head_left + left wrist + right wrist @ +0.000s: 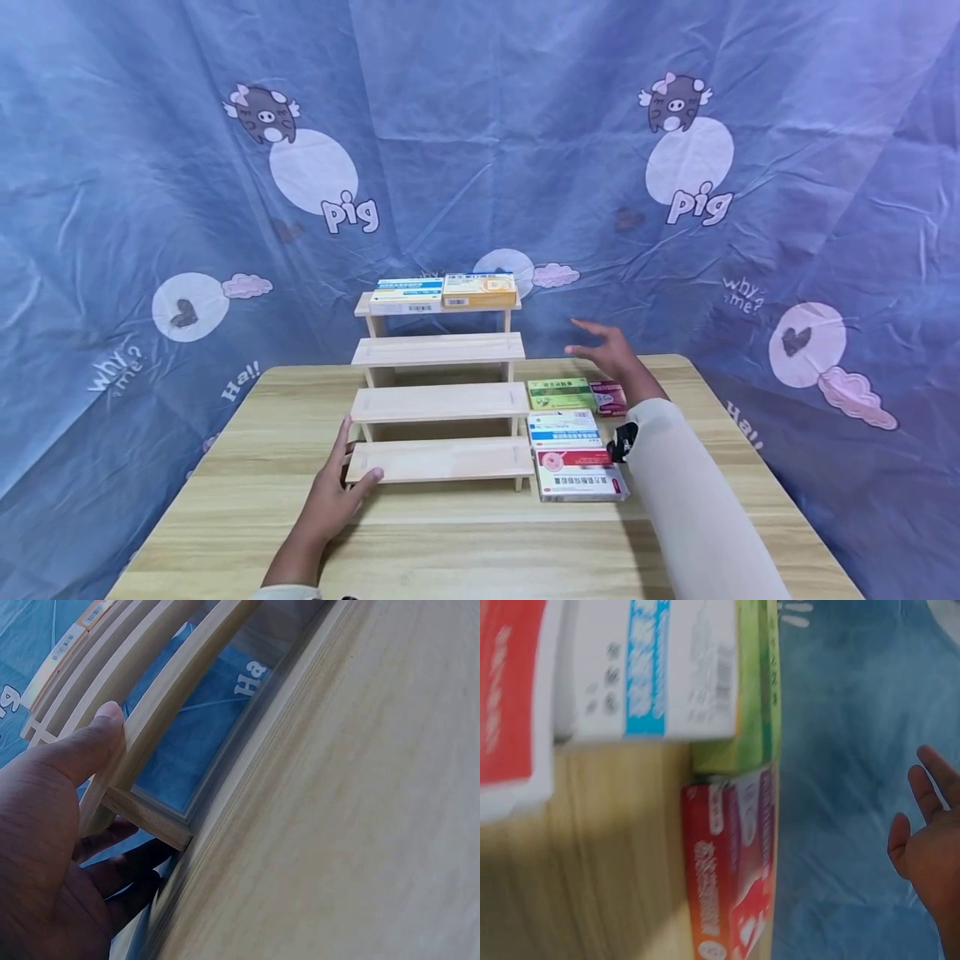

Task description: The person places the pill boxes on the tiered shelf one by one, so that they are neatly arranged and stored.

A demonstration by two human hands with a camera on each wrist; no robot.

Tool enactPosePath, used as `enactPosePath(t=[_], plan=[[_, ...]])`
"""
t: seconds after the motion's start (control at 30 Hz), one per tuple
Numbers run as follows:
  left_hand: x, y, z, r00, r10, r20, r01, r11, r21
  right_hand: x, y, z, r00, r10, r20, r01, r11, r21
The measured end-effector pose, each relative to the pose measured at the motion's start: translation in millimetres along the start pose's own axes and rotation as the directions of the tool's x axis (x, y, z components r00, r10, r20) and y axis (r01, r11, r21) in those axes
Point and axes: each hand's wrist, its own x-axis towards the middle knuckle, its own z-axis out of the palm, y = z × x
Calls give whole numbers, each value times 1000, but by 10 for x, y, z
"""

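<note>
A four-tier wooden step shelf [439,460] stands on the table. My left hand [330,500] grips the left end of its lowest step, thumb over the board and the other fingers around the end and below, as the left wrist view shows at the board's end [120,772]. Right of the shelf, my right hand [613,354] hovers in the air with fingers apart, holding nothing. Nearest to it are a green medicine box [559,394] and a dark red box [608,398]. On the top step sit a white-and-blue box [407,295] and an orange-and-white box [479,290].
In front of the green box lie a white-and-blue box [564,429] and a red-and-white box [579,477], close along the shelf's right side. A blue printed cloth [480,183] hangs behind the wooden table [450,558] and down both sides.
</note>
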Motion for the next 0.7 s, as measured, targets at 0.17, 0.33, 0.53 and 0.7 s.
enactPosePath(t=[0.17,0.33,0.53,0.7], plan=[[-13,-13,10,1000,-4,-4,4,1000,1,-83,119,-63,1000,25,17,-24,1000,-19],[-13,-25,14,1000,-2,2,2,1000,-7,-174,219,-145,998,60,-2,-60,997,-55],[-4,-31,-5,1000,-6,-8,6,1000,1,-263,366,-182,981,195,-19,-195,981,5],[8,-9,1,1000,-3,0,3,1000,-6,-357,491,-280,958,287,-4,-286,958,27]])
